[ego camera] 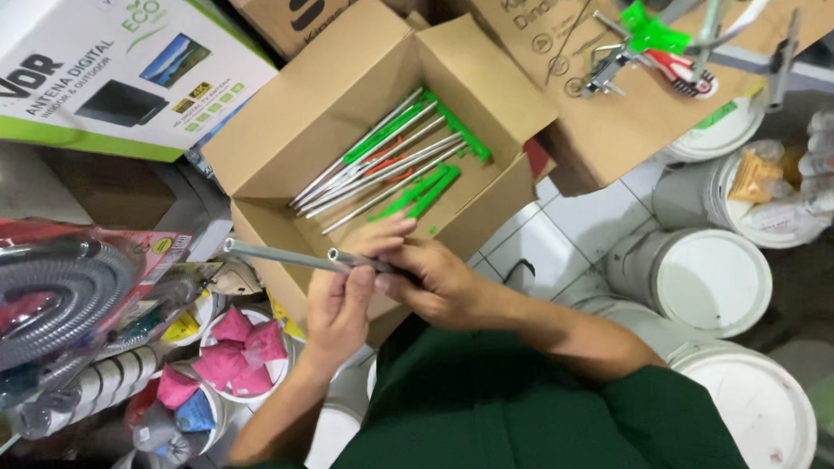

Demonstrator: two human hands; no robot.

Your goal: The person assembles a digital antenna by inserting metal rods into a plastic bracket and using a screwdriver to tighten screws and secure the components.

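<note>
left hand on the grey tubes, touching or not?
Touching. The head view shows the left hand with its fingers wrapped around the grey metal tubes, no gap visible; the right hand grips them too.

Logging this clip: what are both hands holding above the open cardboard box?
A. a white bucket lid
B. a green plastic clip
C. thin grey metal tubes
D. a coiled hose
C: the left hand and right hand together grip thin grey metal tubes above the cardboard box.

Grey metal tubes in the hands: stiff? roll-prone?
The tubes look stiff: they jut out from the left hand and right hand without sagging. Thin, hollow ends suggest light. Round and smooth, so probably apt to roll or slip.
</note>
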